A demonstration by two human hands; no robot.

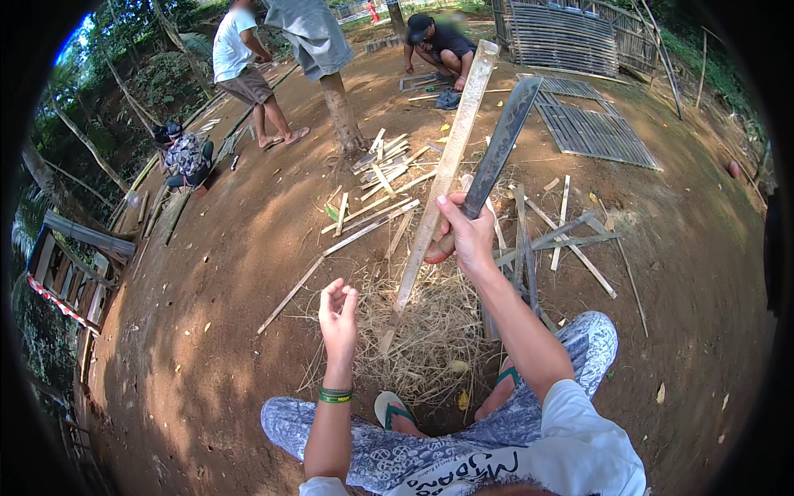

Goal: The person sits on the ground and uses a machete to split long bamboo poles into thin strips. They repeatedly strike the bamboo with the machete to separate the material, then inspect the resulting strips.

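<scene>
My right hand (470, 240) is closed round the grip of a machete (501, 145), its dark, broad blade slanting up and away to the right. The fingers of that hand also touch a long split bamboo slat (447, 169), pale and flat, which stands tilted beside the blade. The slat's lower end reaches down over a heap of shavings (430, 331) between my feet. My left hand (337, 310) hangs in the air left of the slat, fingers loosely curled and holding nothing.
Cut bamboo strips (389, 169) lie beyond the heap, with grey slats (529, 248) crossed at right. A tree trunk (341, 116) rises behind. A bamboo panel (595, 132) lies far right. One person (442, 50) crouches, another (248, 66) stands, a third (186, 157) sits at left.
</scene>
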